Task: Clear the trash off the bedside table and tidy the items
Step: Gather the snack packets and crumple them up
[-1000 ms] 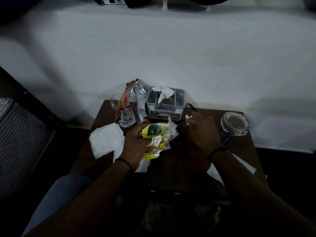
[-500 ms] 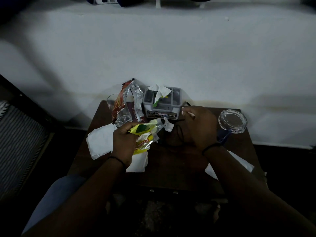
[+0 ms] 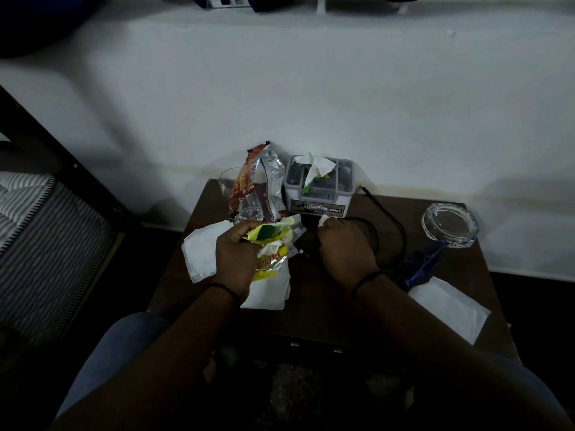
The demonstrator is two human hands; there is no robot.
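The right hand has come back from the grey box and now pinches a small white scrap above the surface. The left hand still grips the bundle of yellow wrappers, so the trash gathering goes on.

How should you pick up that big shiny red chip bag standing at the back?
Probably pinch the red chip bag near its crumpled open top, coming from above. It stands upright between the glass and the grey box, so its sides are crowded. The top is free.
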